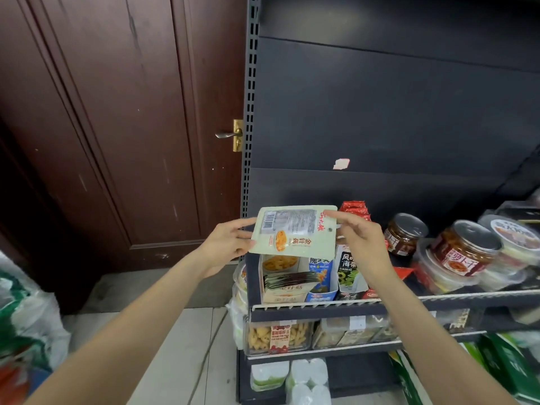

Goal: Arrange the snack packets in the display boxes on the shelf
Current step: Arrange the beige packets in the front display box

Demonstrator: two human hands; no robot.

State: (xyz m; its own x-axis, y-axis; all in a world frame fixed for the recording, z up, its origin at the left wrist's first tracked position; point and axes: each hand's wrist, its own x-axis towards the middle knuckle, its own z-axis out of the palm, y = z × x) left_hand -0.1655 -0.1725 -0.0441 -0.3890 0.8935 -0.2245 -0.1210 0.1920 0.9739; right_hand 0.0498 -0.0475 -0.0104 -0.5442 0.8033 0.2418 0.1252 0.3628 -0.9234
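Note:
A pale green snack packet (295, 230) with a barcode and orange picture is held flat above the shelf, printed upside down to me. My left hand (226, 244) pinches its left edge. My right hand (358, 233) pinches its upper right corner. Directly below stands a cream display box (285, 295) at the shelf's left end, with several matching packets standing in it. To its right are a blue-and-white box (321, 276) and a dark seaweed box (349, 276).
Red packets (355, 209) stand behind my right hand. Jars (404, 233) and lidded tubs (464, 248) fill the shelf (321, 304) to the right. Lower shelves hold clear snack bins (277, 336). A brown door (117, 127) is at left, and bags (26, 317) lie on the floor.

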